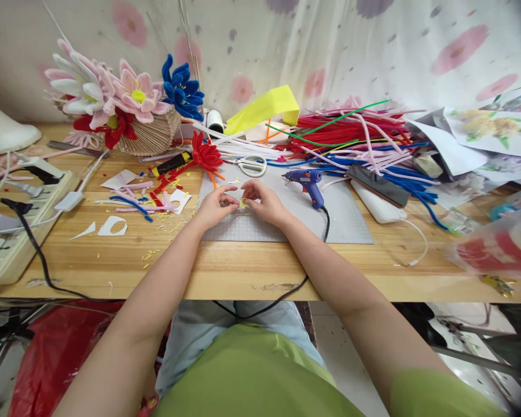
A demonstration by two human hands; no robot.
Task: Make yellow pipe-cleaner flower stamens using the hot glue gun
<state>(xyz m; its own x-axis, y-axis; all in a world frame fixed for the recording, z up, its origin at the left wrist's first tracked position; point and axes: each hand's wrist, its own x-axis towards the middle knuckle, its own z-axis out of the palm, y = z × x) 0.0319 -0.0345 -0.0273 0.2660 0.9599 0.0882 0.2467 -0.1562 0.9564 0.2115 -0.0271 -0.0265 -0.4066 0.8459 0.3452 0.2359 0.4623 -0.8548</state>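
Over the grey cutting mat [342, 223], my left hand [219, 206] and my right hand [264, 202] meet fingertip to fingertip. Between them is a small yellow piece [242, 202], too small to tell its kind, and both hands pinch at it. A red pipe-cleaner flower [205, 153] with orange ends lies just beyond my left hand. Beyond my right hand are white-handled scissors [252, 166]. To the right, a blue glue gun [307, 182] rests on the mat, its black cord running off the table's front edge.
Bundles of red pipe cleaners [342, 132] and blue ones [410, 184] lie at the back right, near a phone [378, 185]. Finished flowers [136, 92] stand back left. Paper scraps [113, 226] and yellow bits litter the left, beside a power strip [47, 211]. A plastic cup [499, 246] stands right.
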